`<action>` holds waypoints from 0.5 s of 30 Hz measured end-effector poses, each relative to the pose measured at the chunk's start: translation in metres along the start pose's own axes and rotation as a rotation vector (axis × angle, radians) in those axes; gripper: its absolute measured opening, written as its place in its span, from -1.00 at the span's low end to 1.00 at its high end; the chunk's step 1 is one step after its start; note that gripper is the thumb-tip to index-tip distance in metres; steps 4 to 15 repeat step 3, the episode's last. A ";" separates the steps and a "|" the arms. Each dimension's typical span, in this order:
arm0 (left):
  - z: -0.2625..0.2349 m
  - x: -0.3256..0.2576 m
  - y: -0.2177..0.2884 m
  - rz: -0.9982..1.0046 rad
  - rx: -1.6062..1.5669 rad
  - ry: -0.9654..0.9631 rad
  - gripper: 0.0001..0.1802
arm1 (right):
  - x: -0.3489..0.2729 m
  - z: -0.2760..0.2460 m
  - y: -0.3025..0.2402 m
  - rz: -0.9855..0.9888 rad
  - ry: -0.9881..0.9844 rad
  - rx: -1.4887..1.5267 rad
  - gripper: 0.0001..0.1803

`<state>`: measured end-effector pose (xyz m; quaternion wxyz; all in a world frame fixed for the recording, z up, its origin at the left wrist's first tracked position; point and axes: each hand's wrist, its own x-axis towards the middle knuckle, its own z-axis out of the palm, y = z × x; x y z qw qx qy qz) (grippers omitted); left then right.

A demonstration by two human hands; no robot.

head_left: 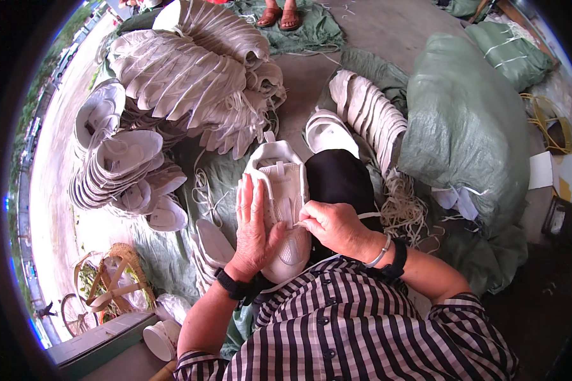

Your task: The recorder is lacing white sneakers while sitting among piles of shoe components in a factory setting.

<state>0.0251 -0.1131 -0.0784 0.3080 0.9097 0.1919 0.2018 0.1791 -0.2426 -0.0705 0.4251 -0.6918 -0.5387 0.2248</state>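
A white sneaker (278,176) lies on my lap, its toe toward me and its tongue and opening facing away. My left hand (255,225) is open and rests along the shoe's left side, fingers stretched out and thumb across the forefoot. On the other side, my right hand (332,225) is closed in a pinch at the edge of the lacing area. A thin pale shoelace end shows at its fingertips; most of the lace in its grip is hidden. Another white shoe (332,134) sits just beyond my black-clothed knee (340,181).
Stacked white shoe uppers (178,70) form a large pile far left, with nested ones (117,165) nearer. A further row (368,108) lies beside a big green sack (467,120). Loose laces (403,206) hang right of my knee. Another person's sandaled feet (279,18) stand beyond.
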 end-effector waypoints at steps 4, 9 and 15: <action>0.004 -0.002 -0.004 0.007 0.012 0.015 -0.03 | -0.002 0.006 0.001 -0.011 -0.015 -0.113 -0.88; 0.004 -0.002 -0.004 0.007 0.012 0.015 -0.03 | -0.002 0.006 0.001 -0.011 -0.015 -0.113 -0.88; 0.004 -0.002 -0.004 0.007 0.012 0.015 -0.03 | -0.002 0.006 0.001 -0.011 -0.015 -0.113 -0.88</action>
